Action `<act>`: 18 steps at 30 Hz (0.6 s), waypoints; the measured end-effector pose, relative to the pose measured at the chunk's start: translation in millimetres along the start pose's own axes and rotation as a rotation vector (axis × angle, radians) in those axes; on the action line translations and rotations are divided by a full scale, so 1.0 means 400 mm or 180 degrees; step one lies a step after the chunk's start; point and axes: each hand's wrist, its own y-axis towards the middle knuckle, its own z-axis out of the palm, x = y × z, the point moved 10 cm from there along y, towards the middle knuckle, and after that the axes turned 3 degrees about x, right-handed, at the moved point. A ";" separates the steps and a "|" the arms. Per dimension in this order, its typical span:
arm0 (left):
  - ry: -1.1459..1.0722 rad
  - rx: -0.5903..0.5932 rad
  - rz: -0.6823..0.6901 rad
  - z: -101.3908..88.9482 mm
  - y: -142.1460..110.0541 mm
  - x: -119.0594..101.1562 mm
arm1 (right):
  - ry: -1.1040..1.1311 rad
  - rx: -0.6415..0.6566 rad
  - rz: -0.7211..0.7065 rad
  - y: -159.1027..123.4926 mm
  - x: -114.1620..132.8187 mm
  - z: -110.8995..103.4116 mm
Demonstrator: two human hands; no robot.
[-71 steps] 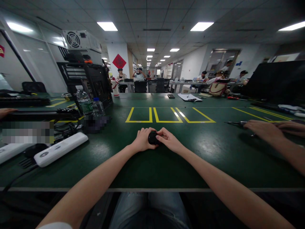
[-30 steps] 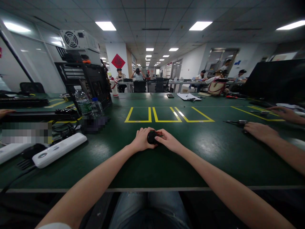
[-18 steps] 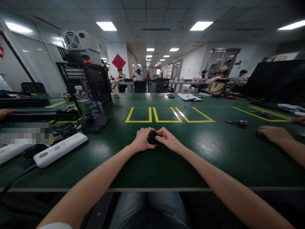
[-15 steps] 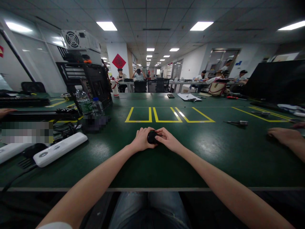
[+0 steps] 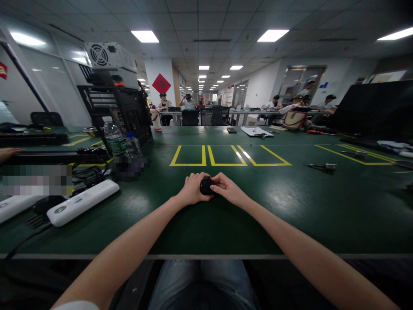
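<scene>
A small round black object [image 5: 205, 186] sits between my hands, low over the green table [image 5: 206, 232]; its exact kind I cannot make out. My left hand [image 5: 192, 188] wraps around its left side, fingers behind and thumb in front. From the right, my right hand [image 5: 227, 188] pinches its edge with thumb and fingertips. Part of the object is covered by the fingers. Beyond the hands, yellow tape outlines [image 5: 228, 164] mark the tabletop.
At left lie a white power strip [image 5: 83, 202] and cables, with plastic bottles [image 5: 113, 140] beside a black computer case [image 5: 129, 114]. A screwdriver-like tool [image 5: 322, 166] lies at right. Farther back are a clipboard [image 5: 256, 131] and a bag [image 5: 294, 119]. Another person's hand [image 5: 11, 153] shows at far left.
The other person's hand at the right edge has left the view. Both my hands stay on the black object with hardly any movement.
</scene>
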 end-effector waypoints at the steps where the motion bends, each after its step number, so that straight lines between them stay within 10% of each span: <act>1: 0.0010 -0.0018 0.0005 0.000 0.000 0.000 | -0.0004 -0.0025 0.0022 0.002 -0.005 -0.002; 18: 0.0019 0.0008 0.0013 -0.001 0.000 -0.002 | -0.0126 -0.0116 -0.0025 0.003 -0.014 -0.012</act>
